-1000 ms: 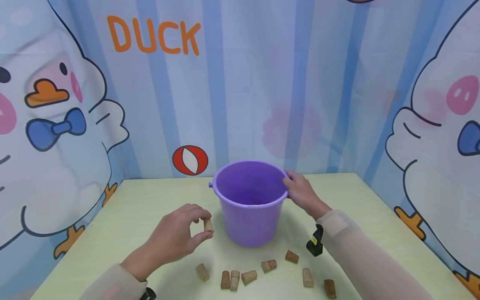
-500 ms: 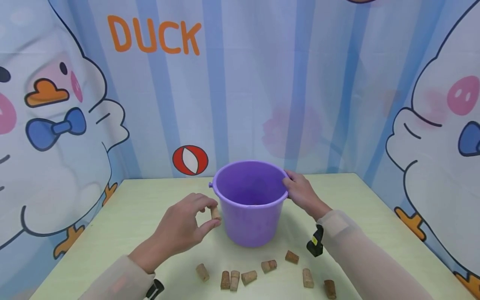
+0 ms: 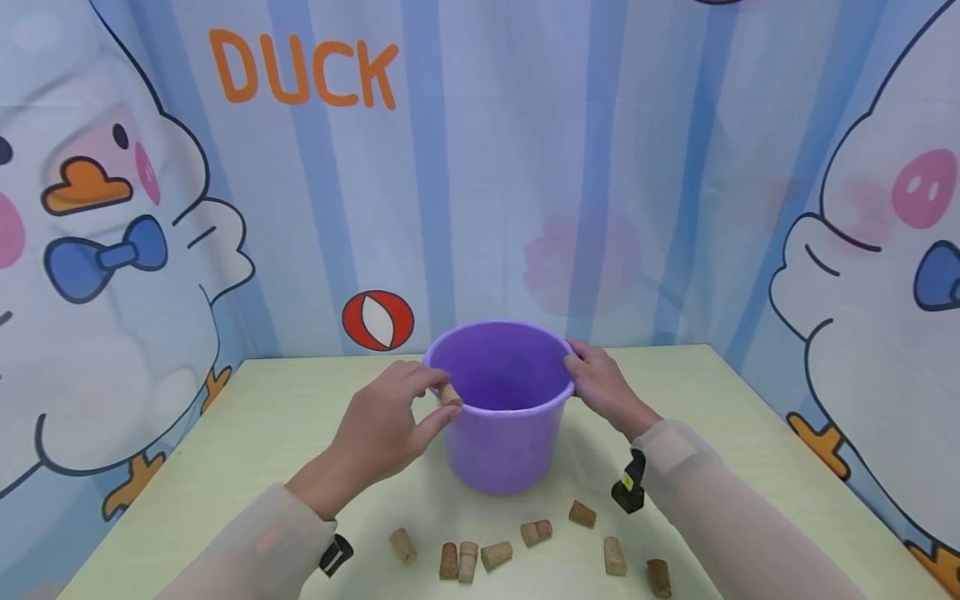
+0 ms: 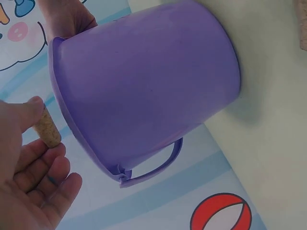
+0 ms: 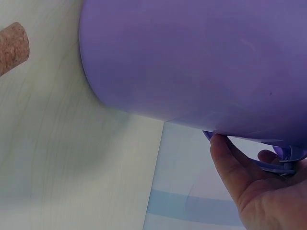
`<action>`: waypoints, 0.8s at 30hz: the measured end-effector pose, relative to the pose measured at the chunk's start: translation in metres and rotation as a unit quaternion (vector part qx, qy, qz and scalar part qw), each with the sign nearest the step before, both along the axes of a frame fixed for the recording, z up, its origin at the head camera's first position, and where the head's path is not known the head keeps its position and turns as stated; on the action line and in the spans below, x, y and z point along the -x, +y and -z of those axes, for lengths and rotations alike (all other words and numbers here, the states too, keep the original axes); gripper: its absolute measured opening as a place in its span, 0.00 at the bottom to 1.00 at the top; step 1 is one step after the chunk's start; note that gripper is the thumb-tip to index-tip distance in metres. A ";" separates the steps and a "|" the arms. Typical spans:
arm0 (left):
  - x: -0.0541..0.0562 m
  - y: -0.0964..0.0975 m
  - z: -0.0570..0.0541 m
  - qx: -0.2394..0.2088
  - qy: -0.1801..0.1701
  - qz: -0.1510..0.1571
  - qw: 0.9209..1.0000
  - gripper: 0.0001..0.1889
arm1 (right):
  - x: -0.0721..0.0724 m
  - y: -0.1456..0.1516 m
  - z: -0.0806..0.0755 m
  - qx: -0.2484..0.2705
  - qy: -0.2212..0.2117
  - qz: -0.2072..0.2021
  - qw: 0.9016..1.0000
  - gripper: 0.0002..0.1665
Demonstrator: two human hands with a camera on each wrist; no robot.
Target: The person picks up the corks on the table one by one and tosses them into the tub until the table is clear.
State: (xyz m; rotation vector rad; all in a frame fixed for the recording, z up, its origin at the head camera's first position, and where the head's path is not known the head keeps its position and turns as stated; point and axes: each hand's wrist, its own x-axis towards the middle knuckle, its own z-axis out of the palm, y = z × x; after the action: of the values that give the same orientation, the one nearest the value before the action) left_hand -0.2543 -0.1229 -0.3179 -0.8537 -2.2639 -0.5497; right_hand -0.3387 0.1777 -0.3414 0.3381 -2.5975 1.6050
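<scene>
Left fingers (image 3: 435, 423) pinch a cork (image 3: 451, 395); right fingers (image 3: 575, 364) grip a purple bucket (image 3: 504, 450).

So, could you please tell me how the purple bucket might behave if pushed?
The purple bucket looks like hollow plastic, so it is probably light and fairly stiff. Its base is narrower than its rim, so a high push might tip it.

Table (image 3: 285, 408): pale yellow-green top, faint wood grain (clearest in the right wrist view). Purple bucket (image 3: 504, 450) stands upright on it, around the middle. Eight corks (image 3: 497, 556) lie on their sides in a loose row on the near side of the bucket. Two lie lengthwise just beside each other; the rightmost is dark brown.
</scene>
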 end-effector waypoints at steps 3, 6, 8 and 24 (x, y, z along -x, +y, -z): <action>0.003 0.003 -0.001 -0.002 0.003 -0.004 1.000 0.11 | 0.000 -0.001 -0.001 -0.003 0.000 -0.001 1.000 0.33; 0.007 0.007 -0.001 -0.006 0.002 -0.009 1.000 0.10 | 0.000 -0.002 -0.001 -0.006 0.000 0.002 1.000 0.33; 0.010 0.010 0.000 -0.009 0.001 -0.011 1.000 0.11 | -0.001 -0.002 -0.001 -0.009 0.000 0.005 1.000 0.32; 0.024 0.027 -0.001 0.015 -0.032 -0.040 0.999 0.09 | 0.000 -0.001 0.000 -0.010 0.003 0.000 1.000 0.32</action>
State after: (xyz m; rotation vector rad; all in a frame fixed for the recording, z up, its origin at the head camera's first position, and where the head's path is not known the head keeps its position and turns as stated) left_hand -0.2780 -0.0957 -0.3167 -0.7678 -2.3594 -0.5143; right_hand -0.3385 0.1770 -0.3414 0.3440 -2.6103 1.5759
